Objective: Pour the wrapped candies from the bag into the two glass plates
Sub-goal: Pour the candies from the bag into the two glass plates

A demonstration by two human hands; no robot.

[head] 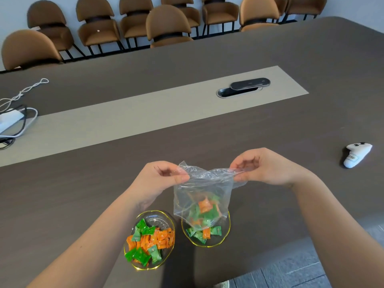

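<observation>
Between left hand (160, 179) and right hand (268, 167), both pinching its rim, bag (201, 196) above right plate (226, 235).

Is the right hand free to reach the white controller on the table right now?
Probably not yet: the right hand is pinching the bag top. The table path to the controller looks open.

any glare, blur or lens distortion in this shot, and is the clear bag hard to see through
Head view: wide-angle bending curves the table edge and leans the chairs; lighting is soft and even, with faint shadows under the arms. The clear plastic bag, pinched by the left hand and right hand, shows small white glints and hazes the wrapped candies inside; the overall image is slightly soft.
</observation>
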